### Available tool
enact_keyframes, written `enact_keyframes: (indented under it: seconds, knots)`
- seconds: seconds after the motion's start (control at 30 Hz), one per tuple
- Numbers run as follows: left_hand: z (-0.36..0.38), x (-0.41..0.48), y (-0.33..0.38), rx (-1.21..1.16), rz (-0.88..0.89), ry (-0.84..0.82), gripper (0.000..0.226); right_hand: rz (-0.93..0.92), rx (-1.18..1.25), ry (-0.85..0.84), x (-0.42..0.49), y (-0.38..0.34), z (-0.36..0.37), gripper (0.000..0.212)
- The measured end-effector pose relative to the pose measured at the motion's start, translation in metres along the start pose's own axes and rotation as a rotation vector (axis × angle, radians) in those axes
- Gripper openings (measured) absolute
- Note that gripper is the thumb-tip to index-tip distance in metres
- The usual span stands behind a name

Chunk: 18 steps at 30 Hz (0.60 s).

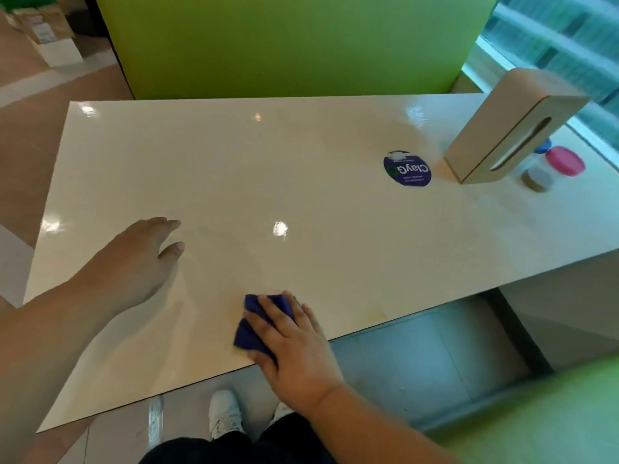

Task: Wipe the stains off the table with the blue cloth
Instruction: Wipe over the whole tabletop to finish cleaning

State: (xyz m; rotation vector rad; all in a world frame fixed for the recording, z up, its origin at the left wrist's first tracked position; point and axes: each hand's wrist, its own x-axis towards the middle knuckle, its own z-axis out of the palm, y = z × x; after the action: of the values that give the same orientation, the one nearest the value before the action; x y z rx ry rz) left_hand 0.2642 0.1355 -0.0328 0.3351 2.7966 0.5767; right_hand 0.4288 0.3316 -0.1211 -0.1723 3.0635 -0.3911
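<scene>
The blue cloth (249,331) lies folded on the glossy cream table (268,169), close to its near edge. My right hand (291,343) presses flat on top of the cloth, fingers spread and fairly straight, so most of the cloth is hidden under it. My left hand (140,256) rests on the table farther left, fingers extended and holding nothing. Faint smeared marks show on the surface between the two hands. A pale yellowish stain (378,313) sits to the right of the cloth near the table edge.
A beige tissue box (502,128) stands upright at the far right, with small jars (549,165) beside it, one pink-lidded. A round blue sticker (407,169) is stuck on the table. A green seat back (284,41) rises behind the table.
</scene>
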Motion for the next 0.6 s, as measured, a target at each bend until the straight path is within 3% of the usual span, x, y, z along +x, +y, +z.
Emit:
enact_keyframes:
  seconds: [0.07,0.27,0.37,0.47,0.6]
  knots:
    - [0.001,0.003,0.009,-0.007,0.016,0.000,0.048,0.106,0.042,0.036,-0.004,0.041,-0.008,0.052]
    - [0.005,0.011,0.026,-0.013,0.042,0.000,0.047,0.750,0.131,0.285,-0.034,0.201,-0.046,0.049]
    - [0.008,0.017,0.032,-0.003,0.057,0.007,0.047,0.976,0.148,0.314,-0.042,0.228,-0.055,0.051]
    - [0.014,0.028,0.037,-0.008,0.065,0.009,0.047,0.797,0.161,0.307,-0.034,0.198,-0.048,0.051]
    - [0.025,0.044,0.051,0.006,0.099,0.001,0.046,0.518,0.168,0.150,-0.038,0.169,-0.044,0.050]
